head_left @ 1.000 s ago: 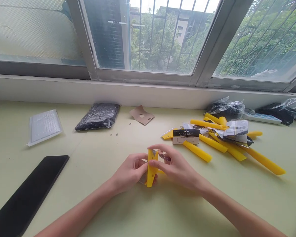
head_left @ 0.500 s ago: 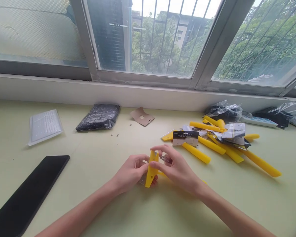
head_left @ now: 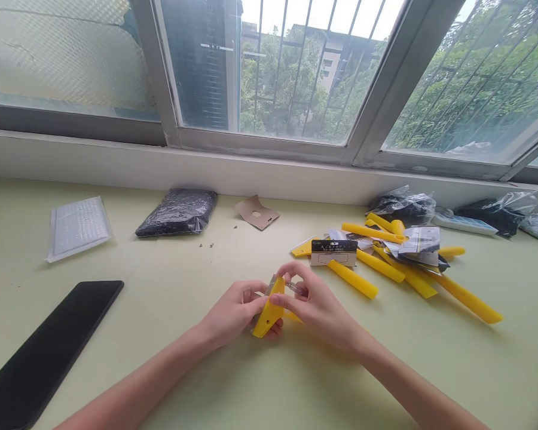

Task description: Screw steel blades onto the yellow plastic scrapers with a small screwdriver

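A yellow scraper (head_left: pixel 270 310) with a thin grey metal blade (head_left: pixel 271 282) is held tilted between my two hands, above the near middle of the table. My left hand (head_left: pixel 234 310) is closed on its blade side, thumb pressed against the edge. My right hand (head_left: pixel 318 301) pinches the yellow head between thumb and fingers. Also in my right hand is a small clear, shiny rod-like piece (head_left: pixel 297 289), partly hidden by the fingers. Part of the scraper's handle shows beneath my right hand; the rest is hidden.
Several yellow scrapers (head_left: pixel 388 266) with black-and-white cards (head_left: pixel 334 253) are piled on the right. A black slab (head_left: pixel 54 352) lies at left, near a clear-wrapped white pack (head_left: pixel 79 229). Behind are a black bagged pack (head_left: pixel 178 212), a brown card (head_left: pixel 257 213) and tiny screw-like bits (head_left: pixel 211 245).
The scraper has turned in my hands, its lower end swinging left and more of the metal blade showing at the top. Both hands keep their hold.
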Demonstrator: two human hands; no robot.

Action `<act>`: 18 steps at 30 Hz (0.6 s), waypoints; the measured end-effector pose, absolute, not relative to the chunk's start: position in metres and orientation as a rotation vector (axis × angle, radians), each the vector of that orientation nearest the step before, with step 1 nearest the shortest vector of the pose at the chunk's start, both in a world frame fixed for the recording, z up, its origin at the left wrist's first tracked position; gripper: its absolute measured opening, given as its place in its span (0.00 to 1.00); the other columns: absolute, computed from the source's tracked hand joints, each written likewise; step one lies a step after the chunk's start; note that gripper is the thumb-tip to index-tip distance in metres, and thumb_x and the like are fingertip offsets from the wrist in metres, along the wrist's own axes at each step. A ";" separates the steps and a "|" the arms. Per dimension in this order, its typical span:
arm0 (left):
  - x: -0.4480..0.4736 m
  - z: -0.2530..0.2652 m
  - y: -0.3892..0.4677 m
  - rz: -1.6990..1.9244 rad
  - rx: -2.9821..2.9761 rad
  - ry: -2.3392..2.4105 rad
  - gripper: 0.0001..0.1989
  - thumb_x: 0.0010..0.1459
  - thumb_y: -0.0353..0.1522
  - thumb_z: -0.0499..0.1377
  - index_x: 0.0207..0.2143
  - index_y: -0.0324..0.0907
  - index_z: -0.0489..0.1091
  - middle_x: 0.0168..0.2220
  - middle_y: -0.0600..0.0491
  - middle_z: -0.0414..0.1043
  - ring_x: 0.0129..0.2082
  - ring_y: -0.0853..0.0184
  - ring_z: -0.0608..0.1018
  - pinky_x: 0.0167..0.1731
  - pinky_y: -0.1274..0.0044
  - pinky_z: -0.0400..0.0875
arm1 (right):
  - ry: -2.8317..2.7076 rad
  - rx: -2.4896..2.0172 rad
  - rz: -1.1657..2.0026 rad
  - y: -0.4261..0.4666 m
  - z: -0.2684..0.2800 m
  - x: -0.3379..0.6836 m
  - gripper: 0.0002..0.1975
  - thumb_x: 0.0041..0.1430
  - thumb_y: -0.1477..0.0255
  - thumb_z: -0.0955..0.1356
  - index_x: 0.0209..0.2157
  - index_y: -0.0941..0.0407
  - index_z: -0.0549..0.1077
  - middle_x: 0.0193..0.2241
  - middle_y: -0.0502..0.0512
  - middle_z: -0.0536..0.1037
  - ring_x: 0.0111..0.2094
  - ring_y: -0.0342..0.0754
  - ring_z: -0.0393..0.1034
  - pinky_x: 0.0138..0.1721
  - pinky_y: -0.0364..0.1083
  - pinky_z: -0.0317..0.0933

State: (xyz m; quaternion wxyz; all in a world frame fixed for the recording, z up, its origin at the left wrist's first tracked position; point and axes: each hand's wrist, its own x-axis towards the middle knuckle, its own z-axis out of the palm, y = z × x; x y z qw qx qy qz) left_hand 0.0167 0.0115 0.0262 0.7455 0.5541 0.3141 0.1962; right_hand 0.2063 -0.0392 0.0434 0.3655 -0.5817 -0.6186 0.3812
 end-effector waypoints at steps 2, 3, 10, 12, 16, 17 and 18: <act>0.016 0.026 0.012 0.415 1.229 0.687 0.18 0.59 0.45 0.62 0.38 0.38 0.73 0.31 0.46 0.79 0.32 0.57 0.84 0.35 0.70 0.78 | -1.595 -1.485 1.004 -0.039 0.044 0.207 0.12 0.61 0.63 0.70 0.44 0.51 0.70 0.40 0.49 0.71 0.26 0.39 0.60 0.26 0.41 0.57; 0.016 0.027 0.012 0.411 1.234 0.687 0.18 0.59 0.45 0.62 0.38 0.38 0.73 0.31 0.46 0.79 0.32 0.58 0.83 0.35 0.70 0.77 | -1.598 -1.486 1.002 -0.040 0.044 0.207 0.11 0.62 0.64 0.70 0.44 0.51 0.70 0.41 0.49 0.72 0.26 0.39 0.61 0.26 0.41 0.57; 0.017 0.031 0.013 0.397 1.194 0.661 0.19 0.59 0.47 0.62 0.34 0.38 0.73 0.31 0.46 0.79 0.31 0.60 0.82 0.35 0.72 0.76 | -1.592 -1.508 0.926 -0.045 0.041 0.202 0.12 0.64 0.63 0.68 0.47 0.52 0.68 0.37 0.49 0.75 0.27 0.41 0.65 0.30 0.43 0.61; 0.015 0.030 0.014 0.392 1.168 0.645 0.19 0.59 0.46 0.61 0.34 0.37 0.73 0.31 0.46 0.79 0.31 0.59 0.82 0.37 0.71 0.76 | -1.607 -1.485 0.896 -0.045 0.040 0.201 0.13 0.63 0.65 0.68 0.48 0.52 0.68 0.37 0.49 0.74 0.27 0.41 0.64 0.29 0.42 0.60; 0.013 0.028 0.015 0.387 1.162 0.612 0.15 0.62 0.42 0.59 0.35 0.37 0.74 0.32 0.45 0.79 0.33 0.58 0.82 0.41 0.67 0.76 | -1.674 -1.465 0.815 -0.042 0.035 0.202 0.18 0.62 0.67 0.70 0.53 0.50 0.68 0.36 0.48 0.74 0.25 0.40 0.59 0.27 0.42 0.57; 0.013 0.028 0.014 0.396 1.179 0.615 0.15 0.62 0.41 0.58 0.36 0.38 0.74 0.33 0.45 0.79 0.34 0.58 0.82 0.41 0.66 0.76 | -1.697 -1.458 0.780 -0.042 0.034 0.204 0.19 0.62 0.68 0.70 0.54 0.49 0.67 0.37 0.48 0.74 0.24 0.40 0.58 0.27 0.42 0.57; 0.013 0.028 0.013 0.412 1.200 0.620 0.14 0.62 0.41 0.58 0.36 0.38 0.73 0.34 0.45 0.79 0.34 0.57 0.82 0.41 0.66 0.76 | -1.725 -1.447 0.740 -0.042 0.032 0.205 0.21 0.62 0.68 0.70 0.56 0.48 0.67 0.37 0.48 0.74 0.24 0.40 0.58 0.27 0.42 0.56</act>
